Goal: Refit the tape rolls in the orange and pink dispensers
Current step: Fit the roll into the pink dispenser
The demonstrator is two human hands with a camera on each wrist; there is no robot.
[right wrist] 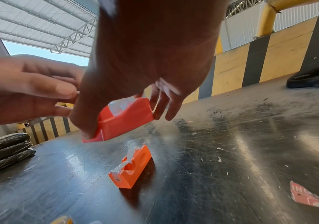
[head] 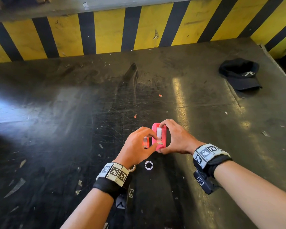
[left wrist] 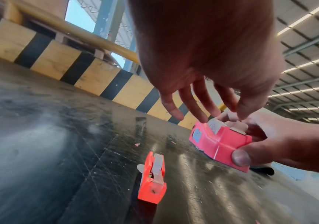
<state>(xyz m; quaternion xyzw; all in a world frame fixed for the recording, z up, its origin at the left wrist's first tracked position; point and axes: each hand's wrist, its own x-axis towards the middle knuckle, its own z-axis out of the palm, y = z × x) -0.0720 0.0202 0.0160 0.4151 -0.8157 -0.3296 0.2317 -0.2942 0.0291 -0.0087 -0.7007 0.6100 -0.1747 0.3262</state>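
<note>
My right hand (head: 165, 138) grips the pink dispenser (head: 156, 138) by its ends, thumb on the near end and fingers on the far end, lifted slightly off the dark table (head: 73, 113). A clear tape roll (head: 159, 132) sits in it, with a strip running to the cutter. My left hand (head: 153, 140) reaches over from the left, thumb and forefinger pinching at that roll (left wrist: 238, 128). The orange dispenser (left wrist: 152, 181) stands on the table just left of the pink one, tape in it, mostly hidden under my left hand in the head view.
A white empty core ring (head: 149, 165) and another tape roll (head: 132, 168) lie near my left wrist. A black cap (head: 239, 73) sits far right. A yellow-and-black striped wall (head: 106, 35) bounds the back. Black slabs (right wrist: 5, 150) are stacked at the left.
</note>
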